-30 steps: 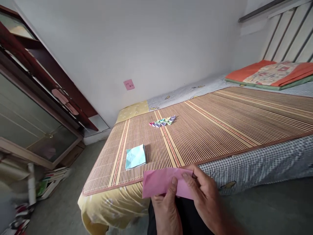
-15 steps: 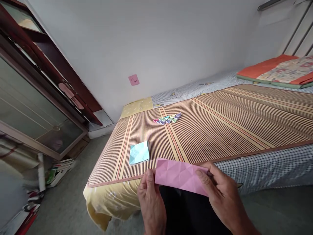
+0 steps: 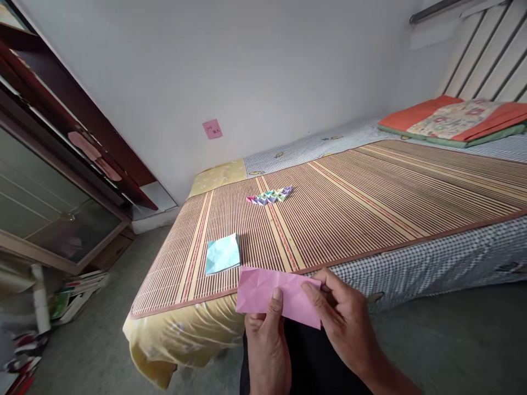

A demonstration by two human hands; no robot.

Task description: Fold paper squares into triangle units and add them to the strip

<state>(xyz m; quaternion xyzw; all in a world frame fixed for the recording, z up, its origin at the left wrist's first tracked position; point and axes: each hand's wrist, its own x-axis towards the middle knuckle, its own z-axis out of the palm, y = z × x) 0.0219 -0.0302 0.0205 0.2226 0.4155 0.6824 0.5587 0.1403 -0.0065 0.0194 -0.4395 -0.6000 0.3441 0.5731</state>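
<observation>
A creased strip of pink paper (image 3: 257,291) is held up between both hands, just off the near edge of the bed. My left hand (image 3: 269,343) grips its lower edge, the thumb pressed flat on the front and the fingers behind. At the right end, my right hand (image 3: 346,323) pinches the paper between thumb and fingers. Beyond it, a light blue folded paper square (image 3: 223,254) lies on the striped mat. Farther back sits a row of small multicoloured folded paper pieces (image 3: 269,196).
The striped bamboo mat (image 3: 337,203) covers most of the bed. Folded orange and floral bedding (image 3: 453,120) lies at the far right. A pink note (image 3: 212,129) is stuck to the wall. Left of the bed stands a glass-fronted cabinet (image 3: 49,192), with books (image 3: 80,291) on the floor.
My left hand has shifted from the paper's left end toward its middle, its thumb now on the front. My right hand still holds the right end. The view has turned slightly right.
</observation>
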